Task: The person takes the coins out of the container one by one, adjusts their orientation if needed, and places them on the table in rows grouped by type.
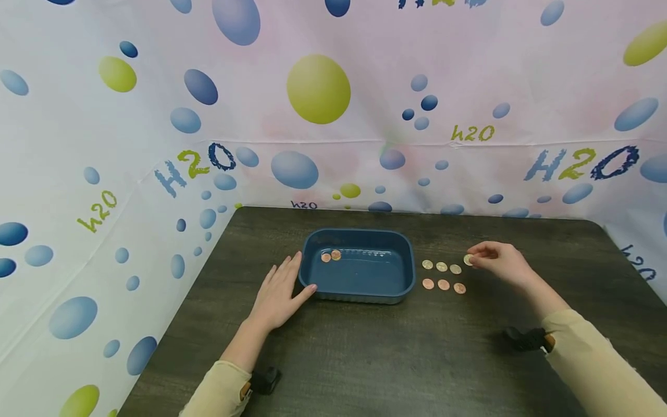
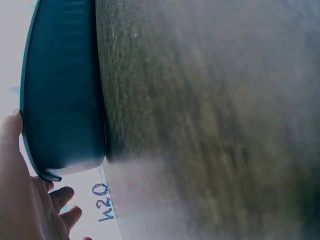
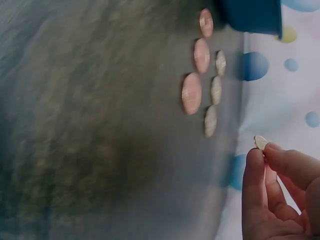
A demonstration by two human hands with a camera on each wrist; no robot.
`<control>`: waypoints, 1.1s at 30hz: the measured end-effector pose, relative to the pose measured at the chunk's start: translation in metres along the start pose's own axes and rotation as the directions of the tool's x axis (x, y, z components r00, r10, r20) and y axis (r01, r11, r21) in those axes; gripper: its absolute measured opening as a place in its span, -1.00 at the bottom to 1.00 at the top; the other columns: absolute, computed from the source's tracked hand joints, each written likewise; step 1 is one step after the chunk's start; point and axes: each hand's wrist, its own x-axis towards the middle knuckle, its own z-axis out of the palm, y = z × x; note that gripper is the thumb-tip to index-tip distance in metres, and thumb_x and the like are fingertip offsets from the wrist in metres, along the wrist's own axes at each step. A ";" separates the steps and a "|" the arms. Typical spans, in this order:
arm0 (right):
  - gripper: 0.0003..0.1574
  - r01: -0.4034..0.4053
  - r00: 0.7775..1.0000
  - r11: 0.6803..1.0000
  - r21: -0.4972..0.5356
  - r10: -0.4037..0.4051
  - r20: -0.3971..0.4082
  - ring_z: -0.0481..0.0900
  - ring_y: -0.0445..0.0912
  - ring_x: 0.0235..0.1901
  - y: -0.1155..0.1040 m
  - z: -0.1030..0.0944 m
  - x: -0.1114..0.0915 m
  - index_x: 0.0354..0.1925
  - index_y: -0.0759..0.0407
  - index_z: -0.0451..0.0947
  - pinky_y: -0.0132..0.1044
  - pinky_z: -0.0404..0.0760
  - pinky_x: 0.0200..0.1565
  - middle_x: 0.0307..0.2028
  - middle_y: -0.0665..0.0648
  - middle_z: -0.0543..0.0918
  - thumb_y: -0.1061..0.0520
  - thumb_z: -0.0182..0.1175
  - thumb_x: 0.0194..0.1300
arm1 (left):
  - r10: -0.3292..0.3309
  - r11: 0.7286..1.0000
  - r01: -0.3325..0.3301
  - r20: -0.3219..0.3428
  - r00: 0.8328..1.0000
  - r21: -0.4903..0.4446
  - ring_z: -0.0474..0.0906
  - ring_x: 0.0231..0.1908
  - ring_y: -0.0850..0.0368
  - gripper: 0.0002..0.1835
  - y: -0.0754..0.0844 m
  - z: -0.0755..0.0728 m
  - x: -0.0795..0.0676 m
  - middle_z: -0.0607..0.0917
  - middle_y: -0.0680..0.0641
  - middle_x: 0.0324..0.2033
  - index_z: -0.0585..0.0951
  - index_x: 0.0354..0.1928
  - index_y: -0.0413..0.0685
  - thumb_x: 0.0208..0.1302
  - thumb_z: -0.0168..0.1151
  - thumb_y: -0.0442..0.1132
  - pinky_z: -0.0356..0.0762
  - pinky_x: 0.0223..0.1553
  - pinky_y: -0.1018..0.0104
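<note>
A gold-coloured coin [image 1: 468, 260] is pinched between the thumb and fingertips of my right hand [image 1: 498, 263], just right of the laid-out coins. In the right wrist view that coin [image 3: 260, 142] shows edge-up at the fingertips. Three gold-coloured coins [image 1: 441, 267] form one row, and three copper coins [image 1: 443, 285] lie in a row nearer me. To their left stands a blue rectangular dish [image 1: 359, 296] with two copper coins [image 1: 330, 256] in it. My left hand [image 1: 278, 292] rests at the dish's left side, fingers extended, its thumb near the rim.
Everything stands on a dark wood-look table [image 1: 365, 359]. Behind and to the left, a white sheet [image 1: 365, 116] with coloured dots and H2O lettering hangs at the table's edges. Each wrist carries a black device [image 1: 523, 339].
</note>
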 end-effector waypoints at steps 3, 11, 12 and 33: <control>-0.58 -0.006 1.000 1.000 -0.025 0.006 0.003 0.64 0.01 -0.27 0.010 0.001 0.001 0.03 0.44 0.52 -0.14 0.61 -0.23 -0.26 0.22 0.66 0.14 0.20 0.34 | -0.004 1.000 0.004 0.009 1.000 0.003 -0.07 0.44 0.05 -0.05 -0.001 0.000 0.000 0.08 -0.04 0.46 -0.08 0.52 0.01 0.29 -0.27 0.46 -0.13 0.38 -0.11; -0.62 -0.031 0.999 0.999 -0.042 0.032 0.012 0.62 -0.07 -0.35 0.021 0.008 0.004 -0.02 0.43 0.56 -0.22 0.60 -0.32 -0.30 0.18 0.68 0.17 0.23 0.31 | -0.015 1.000 0.015 0.008 1.000 -0.016 -0.09 0.44 0.05 -0.04 -0.001 -0.002 -0.002 0.08 -0.05 0.46 -0.06 0.52 -0.02 0.29 -0.24 0.45 -0.15 0.38 -0.11; -0.63 -0.033 0.999 0.998 -0.045 0.033 0.012 0.62 -0.06 -0.35 0.021 0.008 0.003 -0.02 0.43 0.57 -0.21 0.60 -0.32 -0.30 0.17 0.68 0.18 0.23 0.30 | -0.014 1.000 0.014 0.008 1.000 -0.018 -0.09 0.44 0.05 -0.04 -0.001 -0.002 -0.002 0.08 -0.05 0.46 -0.06 0.52 -0.02 0.29 -0.23 0.45 -0.15 0.38 -0.11; -0.70 -0.010 0.999 0.969 -0.249 0.001 -0.034 0.57 -0.02 -0.37 0.020 0.017 0.002 -0.16 0.38 0.60 -0.15 0.53 -0.36 -0.36 0.13 0.63 0.15 0.29 0.23 | -0.008 1.000 0.008 0.013 1.000 -0.010 -0.10 0.44 0.07 -0.04 0.000 -0.001 -0.001 0.05 -0.01 0.47 -0.07 0.52 0.00 0.29 -0.24 0.46 -0.14 0.38 -0.11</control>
